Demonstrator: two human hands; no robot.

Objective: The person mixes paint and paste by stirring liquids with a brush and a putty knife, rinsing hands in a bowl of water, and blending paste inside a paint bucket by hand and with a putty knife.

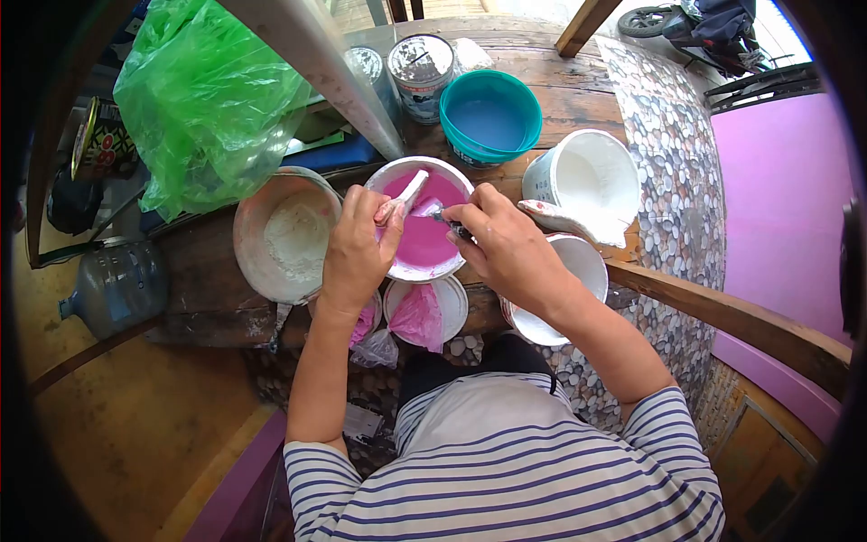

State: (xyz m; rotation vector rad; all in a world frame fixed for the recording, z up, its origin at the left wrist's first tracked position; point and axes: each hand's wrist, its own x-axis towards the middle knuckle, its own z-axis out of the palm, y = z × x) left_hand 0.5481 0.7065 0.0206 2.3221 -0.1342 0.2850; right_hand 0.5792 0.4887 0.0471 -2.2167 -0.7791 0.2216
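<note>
My left hand is closed on a white paint-smeared stick that slants over a white bucket of pink paint. Above the same bucket, my right hand grips a tool with a dark handle. That tool's pale metal-looking end points toward the stick; whether the two touch I cannot tell. Below the bucket sits a white tub with pink plastic hanging over its rim.
A tub of whitish powder stands left. Behind are a teal bucket and a paint can. Right are a white bucket, a white-coated tool and another white tub. A metal post rises near green plastic.
</note>
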